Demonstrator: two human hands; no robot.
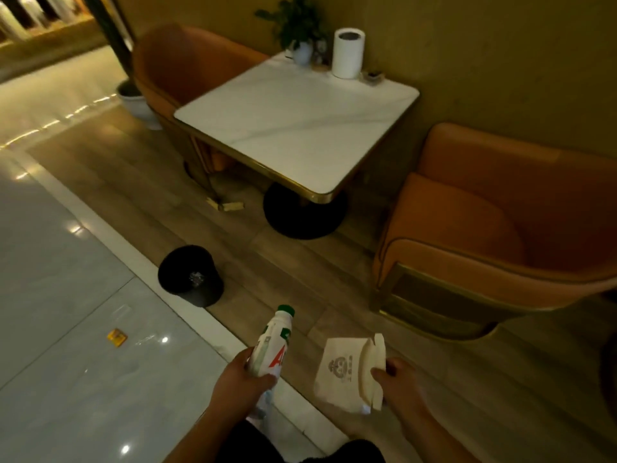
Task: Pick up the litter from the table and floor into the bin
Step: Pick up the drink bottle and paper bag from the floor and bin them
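My left hand (238,379) grips a white plastic bottle (272,342) with a green cap and red lettering, its cap pointing up and away. My right hand (399,384) pinches a cream paper bag (344,365) with a printed emblem. Both hang low over the floor in front of me. The black round bin (190,274) stands on the floor ahead and to the left, with something crumpled and shiny inside. A small yellow wrapper (117,337) lies on the grey tiles at the left. Pale scraps (228,205) lie under the table's near-left edge.
A white marble table (297,125) with a gold rim and black round base stands ahead. A paper roll (347,53), a potted plant (300,31) and small items sit at its far edge. Orange armchairs (494,228) flank it, with a wall behind.
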